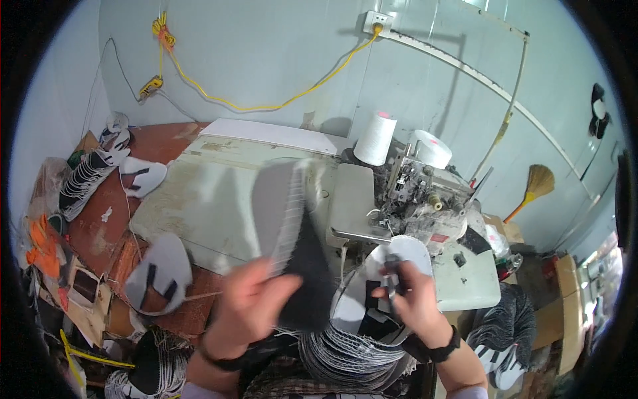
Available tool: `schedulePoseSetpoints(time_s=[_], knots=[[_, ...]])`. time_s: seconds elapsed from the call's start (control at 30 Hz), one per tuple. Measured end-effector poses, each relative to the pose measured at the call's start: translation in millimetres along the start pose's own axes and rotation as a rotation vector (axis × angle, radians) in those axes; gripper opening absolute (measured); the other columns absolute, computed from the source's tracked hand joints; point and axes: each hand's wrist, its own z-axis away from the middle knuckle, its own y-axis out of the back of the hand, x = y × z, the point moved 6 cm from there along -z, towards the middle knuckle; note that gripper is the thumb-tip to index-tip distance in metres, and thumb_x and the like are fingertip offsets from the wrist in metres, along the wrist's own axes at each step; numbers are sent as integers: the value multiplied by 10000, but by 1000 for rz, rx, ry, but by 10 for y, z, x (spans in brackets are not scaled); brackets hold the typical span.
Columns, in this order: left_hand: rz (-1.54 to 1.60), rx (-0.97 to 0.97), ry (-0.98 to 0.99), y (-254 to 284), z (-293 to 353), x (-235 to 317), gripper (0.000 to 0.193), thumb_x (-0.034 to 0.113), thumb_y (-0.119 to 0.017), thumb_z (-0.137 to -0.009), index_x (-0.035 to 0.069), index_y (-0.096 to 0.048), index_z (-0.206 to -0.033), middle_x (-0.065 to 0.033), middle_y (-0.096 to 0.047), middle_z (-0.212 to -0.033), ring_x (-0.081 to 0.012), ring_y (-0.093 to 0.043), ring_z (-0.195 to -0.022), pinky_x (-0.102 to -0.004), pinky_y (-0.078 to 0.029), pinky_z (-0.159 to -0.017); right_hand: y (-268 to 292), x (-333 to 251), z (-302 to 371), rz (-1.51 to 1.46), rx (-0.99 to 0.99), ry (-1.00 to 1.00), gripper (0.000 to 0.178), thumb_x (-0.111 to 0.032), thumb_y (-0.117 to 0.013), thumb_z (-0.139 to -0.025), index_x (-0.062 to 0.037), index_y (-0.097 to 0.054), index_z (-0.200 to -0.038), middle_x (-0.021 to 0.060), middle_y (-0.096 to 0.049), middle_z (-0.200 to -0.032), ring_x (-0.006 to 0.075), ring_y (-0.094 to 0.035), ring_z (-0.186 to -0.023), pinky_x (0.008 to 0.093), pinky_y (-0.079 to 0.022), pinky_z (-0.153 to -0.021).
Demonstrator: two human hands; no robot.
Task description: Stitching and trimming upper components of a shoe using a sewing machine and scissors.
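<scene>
Closed around the edge of a sole-shaped fabric piece (309, 272), my left hand (252, 299) holds it up in front of the sewing machine table. One face of the piece is grey, the other black, with pale stitching along the rim; it is blurred by motion. My right hand (417, 302) grips a small dark metal tool (391, 269) that looks like thread snips. Below and beside that hand is a thick stack of similar pieces (355, 359) with white stitched edges. A white piece with black strips lies on top, partly behind my right fingers.
An overlock sewing machine (425, 193) stands at the right of the pale tabletop (199, 189), with thread cones (376, 138) behind it. More stitched pieces (158, 274) lie at the left. A dark bundle (508, 319) sits at the lower right, near cardboard (568, 312).
</scene>
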Motion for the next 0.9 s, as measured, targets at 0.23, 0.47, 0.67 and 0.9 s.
schedulePoseSetpoints(time_s=[0.23,0.47,0.67,0.9], knots=[[-363,-1204,-181,-1591,510,-335,247,289,-546,-936,46,-589,-930,-173,-658,-795,-377,-651,-736,-474,-502,-637,73,-30,-66,301,-26,134,338,-229,-748,-758,-46,-606,-1004,166,-657,-744,359,-647,-682,394,-524,-645],[-1102,-479,506,990,809,-717,164,202,-714,-724,60,-671,-793,-120,-642,-721,-357,-627,-800,-535,-311,-1019,-210,262,-66,352,-234,132,479,-409,-755,-736,-25,-598,-976,113,-628,-670,313,-645,-625,407,-506,-605],[-507,-81,-52,1036,789,128,155,103,-717,-694,-25,-648,-746,-178,-597,-669,-369,-590,-625,-368,-474,-611,-372,7,-109,591,-166,432,539,-478,-724,-750,-28,-586,-1012,98,-606,-768,307,-616,-657,378,-472,-618],[-49,-480,49,-744,-234,-6,123,149,-644,-887,34,-609,-861,-143,-613,-669,-244,-631,-597,-334,-455,-515,376,-85,24,-11,218,126,336,-138,-752,-756,13,-581,-1002,123,-692,-861,196,-681,-755,321,-515,-689]])
